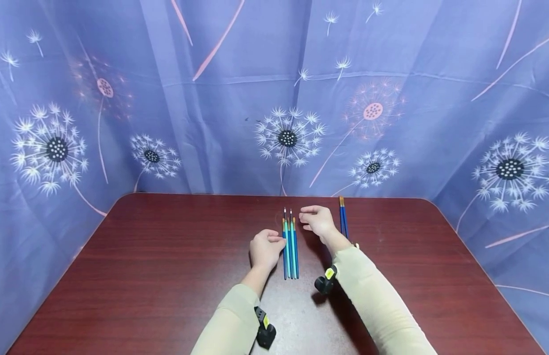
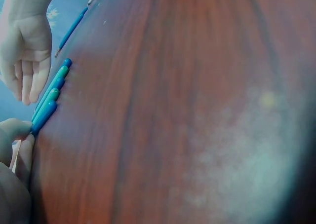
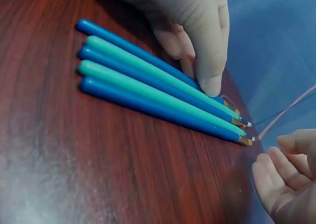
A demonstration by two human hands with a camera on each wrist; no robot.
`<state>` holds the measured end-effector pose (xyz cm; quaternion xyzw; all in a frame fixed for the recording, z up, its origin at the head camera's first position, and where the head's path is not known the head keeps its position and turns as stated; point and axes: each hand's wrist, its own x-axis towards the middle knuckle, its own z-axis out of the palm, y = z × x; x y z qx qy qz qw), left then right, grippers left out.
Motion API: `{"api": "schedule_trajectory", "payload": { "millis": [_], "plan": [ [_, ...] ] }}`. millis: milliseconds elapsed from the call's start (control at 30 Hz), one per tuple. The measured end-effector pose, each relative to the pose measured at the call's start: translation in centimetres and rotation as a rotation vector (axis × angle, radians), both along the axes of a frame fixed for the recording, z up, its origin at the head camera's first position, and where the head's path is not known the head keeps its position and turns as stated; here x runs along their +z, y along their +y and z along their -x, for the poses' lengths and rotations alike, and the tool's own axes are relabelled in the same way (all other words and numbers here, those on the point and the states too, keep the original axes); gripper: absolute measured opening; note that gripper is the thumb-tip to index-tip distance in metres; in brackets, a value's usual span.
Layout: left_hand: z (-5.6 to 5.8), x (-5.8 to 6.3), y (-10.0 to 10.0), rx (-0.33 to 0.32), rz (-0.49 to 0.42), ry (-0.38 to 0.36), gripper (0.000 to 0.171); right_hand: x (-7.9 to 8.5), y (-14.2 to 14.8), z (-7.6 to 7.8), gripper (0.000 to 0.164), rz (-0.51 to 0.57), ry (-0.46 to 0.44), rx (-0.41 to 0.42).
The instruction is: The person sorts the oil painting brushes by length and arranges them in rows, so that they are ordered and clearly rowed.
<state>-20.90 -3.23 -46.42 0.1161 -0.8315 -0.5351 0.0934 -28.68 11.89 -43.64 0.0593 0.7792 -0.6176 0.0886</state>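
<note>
Several paintbrushes lie side by side on the table, blue and green handles alternating, bristles toward the far edge. My left hand (image 1: pixel 266 250) is at the left side of this row and pinches the outermost blue paintbrush (image 3: pixel 133 44) with its fingertips, near the bristle end. A green paintbrush (image 3: pixel 163 94) and the blue paintbrush (image 3: pixel 148 104) on the near side show fully in the right wrist view. To the right of the row, my right hand (image 1: pixel 318 222) hovers beside the bristle tips, holding nothing, its fingers loosely extended.
More blue paintbrushes (image 1: pixel 343 219) lie right of my right hand, close to the far edge, partly hidden by the forearm. The dark red wooden table (image 1: pixel 146 266) meets a blue curtain (image 1: pixel 239 148) with dandelion prints behind it. A black camera is strapped to each wrist.
</note>
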Motion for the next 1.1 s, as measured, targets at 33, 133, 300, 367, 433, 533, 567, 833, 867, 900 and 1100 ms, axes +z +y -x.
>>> {"api": "schedule_trajectory", "payload": {
  "millis": [33,133,300,367,433,533,567,833,867,900,1100],
  "plan": [
    [0.0,0.0,0.0,0.0,0.003,-0.003,0.022,-0.1,-0.1,0.1,0.034,-0.002,0.001,0.005],
    [0.1,-0.2,0.0,0.001,0.006,-0.012,0.022,-0.4,-0.3,0.4,0.034,-0.017,0.008,0.018],
    [0.1,-0.4,0.0,0.004,0.009,-0.018,0.023,-0.9,-0.8,0.8,0.035,-0.064,0.011,0.046],
    [0.1,-0.5,0.0,0.005,0.015,-0.014,0.023,-1.0,-0.9,0.9,0.037,-0.094,0.018,0.073],
    [0.1,-0.5,0.0,0.003,0.015,-0.007,0.023,-1.1,-0.9,1.1,0.039,-0.125,0.032,0.101],
    [0.2,-0.5,0.0,0.001,0.016,-0.003,0.024,-1.2,-0.9,1.2,0.043,-0.16,0.048,0.145],
    [0.2,-0.4,0.0,0.0,0.013,-0.004,0.024,-1.1,-0.9,1.2,0.045,-0.166,0.049,0.156],
    [0.2,-0.3,0.1,-0.001,0.007,-0.001,0.023,-1.0,-0.7,1.0,0.048,-0.204,0.076,0.22],
    [0.2,-0.4,0.1,-0.001,0.008,-0.001,0.023,-1.0,-0.7,1.0,0.048,-0.206,0.075,0.219],
    [0.2,-0.4,0.1,0.0,0.009,-0.004,0.023,-1.0,-0.7,1.0,0.048,-0.207,0.076,0.22],
    [0.3,-0.5,0.1,0.003,0.029,0.0,0.023,-1.3,-0.6,1.1,0.046,-0.212,0.103,0.222]
  ]
}}
